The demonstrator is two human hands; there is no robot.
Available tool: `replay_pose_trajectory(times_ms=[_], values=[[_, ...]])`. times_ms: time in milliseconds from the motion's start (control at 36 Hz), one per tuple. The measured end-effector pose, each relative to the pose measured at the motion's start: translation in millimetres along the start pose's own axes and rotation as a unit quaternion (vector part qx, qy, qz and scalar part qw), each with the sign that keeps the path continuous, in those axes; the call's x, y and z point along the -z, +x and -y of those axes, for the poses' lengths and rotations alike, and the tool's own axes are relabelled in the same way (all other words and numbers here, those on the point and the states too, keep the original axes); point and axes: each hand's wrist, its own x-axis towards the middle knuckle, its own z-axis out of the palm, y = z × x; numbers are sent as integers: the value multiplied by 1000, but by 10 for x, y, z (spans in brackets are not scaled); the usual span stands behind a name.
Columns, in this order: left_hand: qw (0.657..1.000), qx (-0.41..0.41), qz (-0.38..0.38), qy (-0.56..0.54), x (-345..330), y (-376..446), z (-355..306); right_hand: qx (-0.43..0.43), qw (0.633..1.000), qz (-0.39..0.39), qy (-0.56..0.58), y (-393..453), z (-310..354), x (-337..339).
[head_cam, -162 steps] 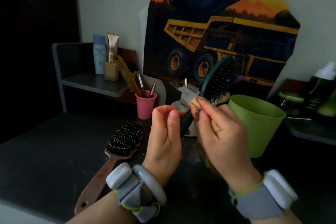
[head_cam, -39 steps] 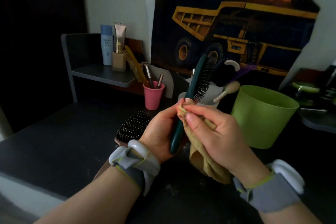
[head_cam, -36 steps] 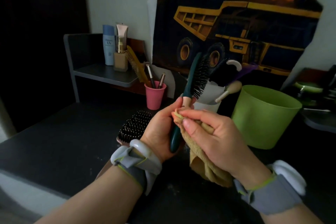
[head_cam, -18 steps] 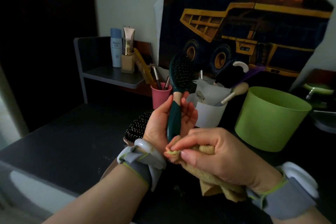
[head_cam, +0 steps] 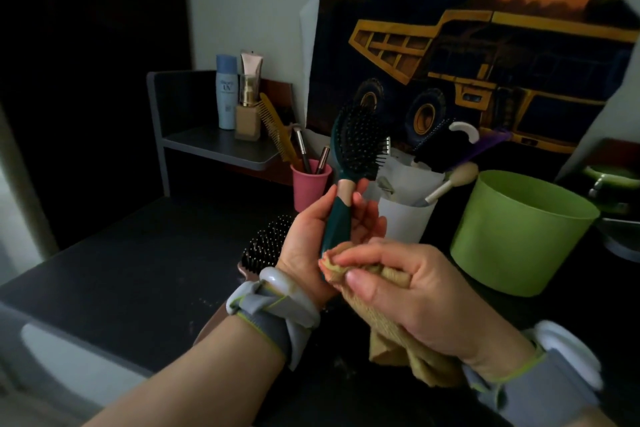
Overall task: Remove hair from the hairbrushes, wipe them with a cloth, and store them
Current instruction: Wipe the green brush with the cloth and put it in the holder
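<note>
My left hand (head_cam: 320,232) holds a dark green hairbrush (head_cam: 356,149) upright by its handle, bristles facing me. My right hand (head_cam: 408,291) pinches a tan cloth (head_cam: 391,326) against the lower end of that handle; the rest of the cloth hangs below my palm. A second brush with black bristles and a brown handle (head_cam: 266,246) lies on the dark table behind my left wrist, its handle mostly hidden by my arm.
A white cup (head_cam: 405,218) with brushes and combs stands behind my hands, a green tub (head_cam: 519,236) to its right, a pink cup (head_cam: 310,187) to its left. On a grey shelf (head_cam: 221,149) at back left stand bottles and a yellow comb (head_cam: 277,128).
The green brush has turned so its bristles face me. My right hand slid the cloth down from the neck of the brush to the handle's lower end.
</note>
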Motion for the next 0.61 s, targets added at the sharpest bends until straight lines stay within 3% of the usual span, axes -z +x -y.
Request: replay_pose_trajectory(times_ms=[139, 222, 306, 389, 500, 611], values=[[1000, -6, 2, 0, -45, -21, 13, -16, 997, 71, -5, -22, 42, 67], [1000, 3, -9, 10, -61, -20, 18, -3, 998, 67, 16, -31, 60, 130], [997, 16, -4, 74, -66, -39, 47, 37, 999, 2, 36, -32, 83, 210], [988, -31, -2, 149, -55, -29, 105, 84, 989, -122, 25, -17, 90, 270], [955, -137, -35, 260, -21, -20, 152, 151, 909, -306, -241, 33, 38, 360], [937, -136, -30, 320, -56, -60, 227, 184, 869, -334, -314, 45, -37, 384]])
